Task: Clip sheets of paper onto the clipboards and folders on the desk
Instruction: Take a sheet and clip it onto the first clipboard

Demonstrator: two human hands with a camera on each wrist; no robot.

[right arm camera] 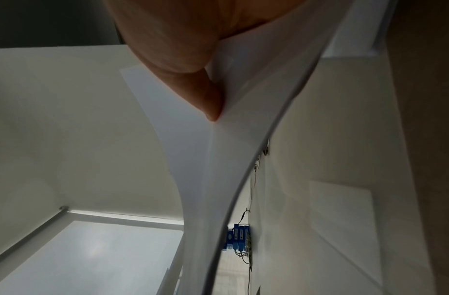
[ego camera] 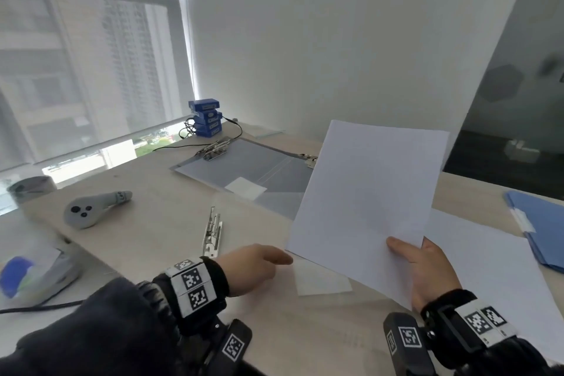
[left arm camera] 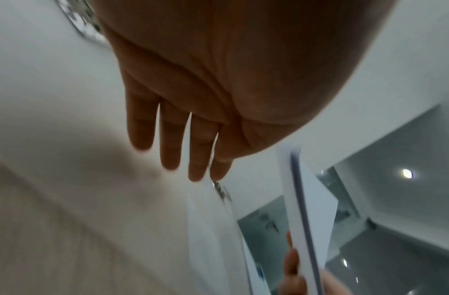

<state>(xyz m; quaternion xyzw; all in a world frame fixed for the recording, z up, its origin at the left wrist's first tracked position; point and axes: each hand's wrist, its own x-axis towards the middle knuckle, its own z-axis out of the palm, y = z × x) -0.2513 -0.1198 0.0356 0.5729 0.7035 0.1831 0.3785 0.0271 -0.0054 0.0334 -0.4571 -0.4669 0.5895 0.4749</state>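
Observation:
My right hand [ego camera: 410,256] pinches the lower edge of a white sheet of paper [ego camera: 369,198] and holds it tilted up above the desk. In the right wrist view the thumb [right arm camera: 208,99] presses on the bowed sheet [right arm camera: 192,159]. My left hand [ego camera: 259,262] hovers low over the desk with straight fingers [left arm camera: 170,143], just left of the sheet's lower corner, holding nothing. A grey open folder [ego camera: 244,174] with a metal clip [ego camera: 213,149] lies at the back of the desk. A second metal clip [ego camera: 212,232] sits on a clear folder near my left hand.
More white sheets [ego camera: 494,268] lie at the right, beside a blue folder [ego camera: 540,229]. A stack of blue boxes [ego camera: 207,117] with cables stands at the back. A grey controller [ego camera: 91,210] lies at the left, a device [ego camera: 33,272] at the desk's left edge.

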